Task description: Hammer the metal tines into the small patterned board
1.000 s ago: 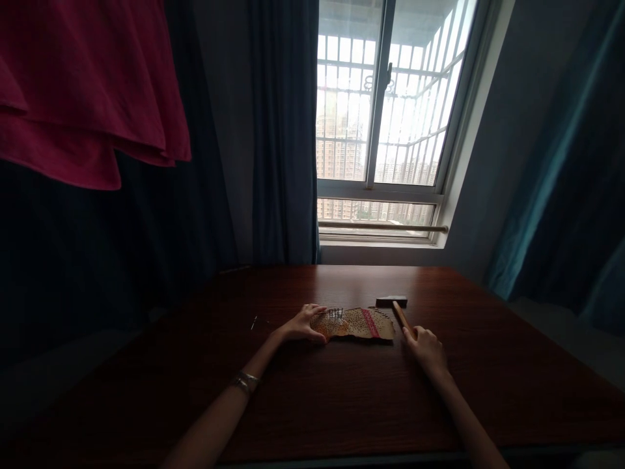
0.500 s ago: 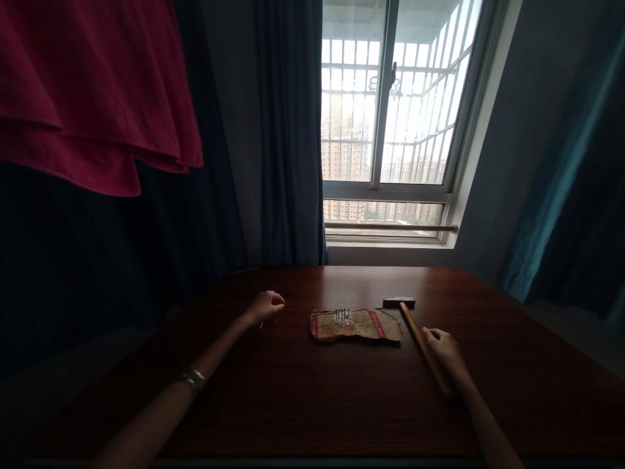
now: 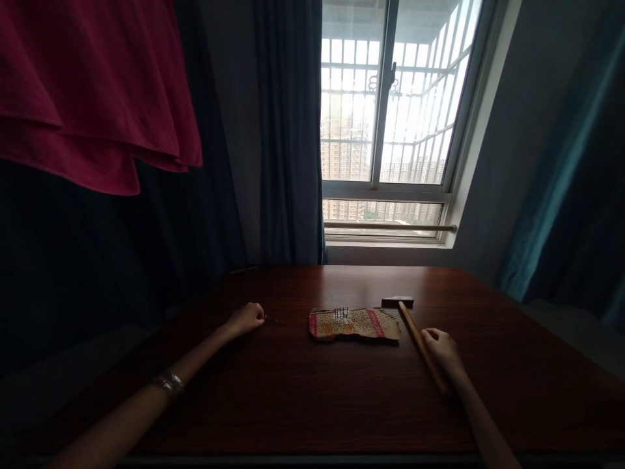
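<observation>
Where the pink cloth (image 3: 97, 98) hangs at far left, a dark blue curtain (image 3: 122, 254) drops behind it. Past the metal bracelet (image 3: 168, 383) on your wrist, your left hand (image 3: 248, 318) sits low at the left part of the brown table (image 3: 293, 397), fingers curled in; a thin metal piece (image 3: 271, 320) shows just beside the fingertips, and you cannot tell from this view whether they pinch anything. Well apart from that hand, the patterned slab (image 3: 360, 326) lies flat mid-table, a short row of nails (image 3: 340, 314) upright on it. Just right of the slab lies the hammer (image 3: 414, 331), head away from you, handle slanting toward you. Your right hand (image 3: 443, 348) is at the handle, fingers loosely bent; grip or mere contact, cannot tell.
</observation>
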The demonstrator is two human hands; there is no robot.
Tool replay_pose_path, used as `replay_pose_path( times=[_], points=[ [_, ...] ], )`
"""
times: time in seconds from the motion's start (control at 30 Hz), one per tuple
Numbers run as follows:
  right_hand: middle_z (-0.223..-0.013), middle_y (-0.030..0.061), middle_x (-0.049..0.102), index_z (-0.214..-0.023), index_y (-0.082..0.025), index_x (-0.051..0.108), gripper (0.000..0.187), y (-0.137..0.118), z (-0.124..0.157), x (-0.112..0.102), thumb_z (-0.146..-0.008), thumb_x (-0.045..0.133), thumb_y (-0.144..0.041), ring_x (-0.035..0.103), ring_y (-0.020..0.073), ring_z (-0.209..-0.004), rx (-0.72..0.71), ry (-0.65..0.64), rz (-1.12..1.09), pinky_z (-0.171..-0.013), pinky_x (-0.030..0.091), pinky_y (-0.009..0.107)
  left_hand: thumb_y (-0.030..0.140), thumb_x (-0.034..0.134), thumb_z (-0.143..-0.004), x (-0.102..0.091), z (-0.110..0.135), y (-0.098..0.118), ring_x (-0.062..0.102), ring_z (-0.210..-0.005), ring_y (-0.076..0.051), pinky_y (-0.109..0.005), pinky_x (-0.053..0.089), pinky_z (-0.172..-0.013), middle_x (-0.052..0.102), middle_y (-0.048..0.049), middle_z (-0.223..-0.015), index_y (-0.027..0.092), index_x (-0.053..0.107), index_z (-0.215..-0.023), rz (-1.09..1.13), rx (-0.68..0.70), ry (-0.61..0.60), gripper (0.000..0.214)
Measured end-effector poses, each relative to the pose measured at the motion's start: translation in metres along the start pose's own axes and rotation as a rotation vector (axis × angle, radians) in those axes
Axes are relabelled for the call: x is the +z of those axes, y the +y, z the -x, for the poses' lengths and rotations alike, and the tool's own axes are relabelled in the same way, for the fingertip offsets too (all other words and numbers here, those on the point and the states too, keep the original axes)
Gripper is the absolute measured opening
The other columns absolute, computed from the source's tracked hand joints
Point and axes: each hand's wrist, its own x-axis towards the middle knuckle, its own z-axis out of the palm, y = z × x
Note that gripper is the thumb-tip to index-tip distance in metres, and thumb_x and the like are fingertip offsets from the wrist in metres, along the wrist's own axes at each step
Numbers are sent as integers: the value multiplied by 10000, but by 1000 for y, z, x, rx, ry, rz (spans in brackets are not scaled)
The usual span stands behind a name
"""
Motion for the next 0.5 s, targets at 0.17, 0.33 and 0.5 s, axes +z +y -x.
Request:
replay_pose_path(
  times=[0.17,0.33,0.5],
  points=[
    [-889,138,729,-876,-127,734,372,1,1,1,-770,478,-375,672,254,-830,-12,30,-28,-706,462,274,219,546,-706,8,-7,4,638,-801,-206,-244,426,-657,697,-56,-862,193,707,-751,-73,-19,14,170],
    [-832,132,729,-849,-137,736,351,4,1,2,-744,498,-373,674,250,-787,-31,60,-52,-688,467,281,233,549,-715,4,-4,10,637,-812,-214,-257,422,-665,698,-53,-879,210,711,-743,-88,-7,27,165],
    [-873,155,710,-953,-102,707,413,-4,2,-1,-754,476,-380,656,256,-794,-78,191,-88,-740,473,329,317,576,-721,-5,-4,25,635,-808,-210,-263,439,-701,704,-37,-849,205,718,-755,101,54,69,184]
  ],
)
